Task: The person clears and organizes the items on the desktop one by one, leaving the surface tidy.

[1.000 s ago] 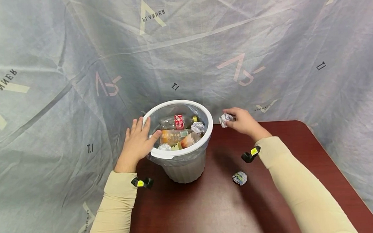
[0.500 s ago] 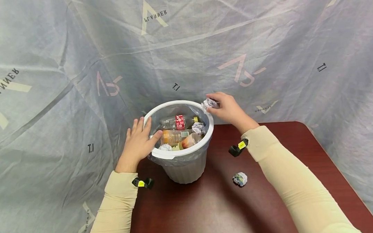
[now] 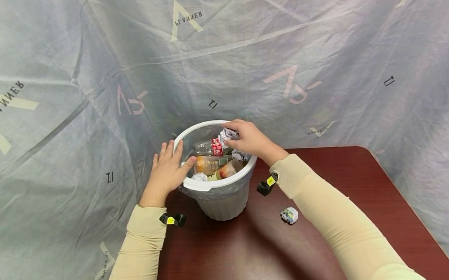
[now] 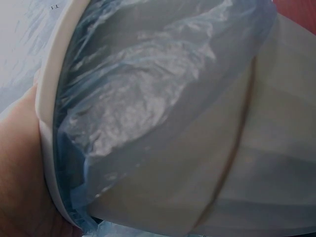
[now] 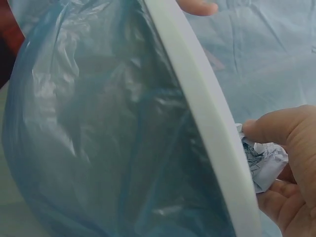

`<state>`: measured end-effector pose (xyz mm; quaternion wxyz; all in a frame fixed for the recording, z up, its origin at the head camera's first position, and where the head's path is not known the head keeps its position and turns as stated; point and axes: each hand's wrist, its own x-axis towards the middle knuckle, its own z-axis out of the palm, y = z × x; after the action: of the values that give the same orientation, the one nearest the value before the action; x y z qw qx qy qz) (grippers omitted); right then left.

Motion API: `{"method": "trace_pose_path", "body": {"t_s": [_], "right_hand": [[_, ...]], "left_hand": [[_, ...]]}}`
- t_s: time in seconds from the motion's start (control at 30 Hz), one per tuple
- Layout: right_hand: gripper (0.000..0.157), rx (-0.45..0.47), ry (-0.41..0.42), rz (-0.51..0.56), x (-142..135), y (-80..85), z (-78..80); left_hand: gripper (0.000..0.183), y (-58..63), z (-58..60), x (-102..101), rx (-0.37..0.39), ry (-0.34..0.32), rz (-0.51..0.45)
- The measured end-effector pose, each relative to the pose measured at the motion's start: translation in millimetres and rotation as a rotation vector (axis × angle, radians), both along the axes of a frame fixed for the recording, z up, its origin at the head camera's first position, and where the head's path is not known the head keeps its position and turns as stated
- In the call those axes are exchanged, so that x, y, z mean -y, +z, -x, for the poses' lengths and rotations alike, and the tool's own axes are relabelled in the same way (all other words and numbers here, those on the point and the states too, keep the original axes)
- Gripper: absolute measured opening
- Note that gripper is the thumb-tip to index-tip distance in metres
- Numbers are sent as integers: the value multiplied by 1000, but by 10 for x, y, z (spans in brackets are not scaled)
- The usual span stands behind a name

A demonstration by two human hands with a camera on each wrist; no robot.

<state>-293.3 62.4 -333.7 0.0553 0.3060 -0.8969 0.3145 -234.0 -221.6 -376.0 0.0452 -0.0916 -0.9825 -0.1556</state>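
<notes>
A lined trash bin (image 3: 221,202) with a white rim stands on the table. My left hand (image 3: 165,169) rests on the rim's left side, fingers straight and spread. Over the bin's opening, my right hand (image 3: 251,139) pinches a crumpled paper ball (image 3: 228,136) between thumb and fingers; the right wrist view also shows this paper ball (image 5: 264,165) beyond the rim. Inside the bin lie a clear bottle with a red label (image 3: 216,147), an orange-labelled bottle (image 3: 206,163), a cup-like container (image 3: 228,170) and more paper balls. My right hand partly hides the red-labelled bottle.
Another crumpled paper ball (image 3: 289,215) lies on the dark red table (image 3: 222,257), right of the bin. A grey printed sheet (image 3: 221,65) hangs behind and along the sides. A bluish plastic liner (image 4: 148,84) folds over the bin's outside.
My right hand has carried the paper ball leftward, from beside the bin, across the rim and over the opening. My left hand has stayed on the rim.
</notes>
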Motion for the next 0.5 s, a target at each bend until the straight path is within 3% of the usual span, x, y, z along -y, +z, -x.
{"method": "trace_pose_path", "body": {"t_s": [0.33, 0.5], "right_hand": [[59, 70, 119, 65, 23, -65, -57], [53, 26, 82, 105, -77, -127, -37]], "left_hand": [[99, 7, -5, -18, 5, -4, 4], [98, 5, -8, -11, 3, -1, 0]]}}
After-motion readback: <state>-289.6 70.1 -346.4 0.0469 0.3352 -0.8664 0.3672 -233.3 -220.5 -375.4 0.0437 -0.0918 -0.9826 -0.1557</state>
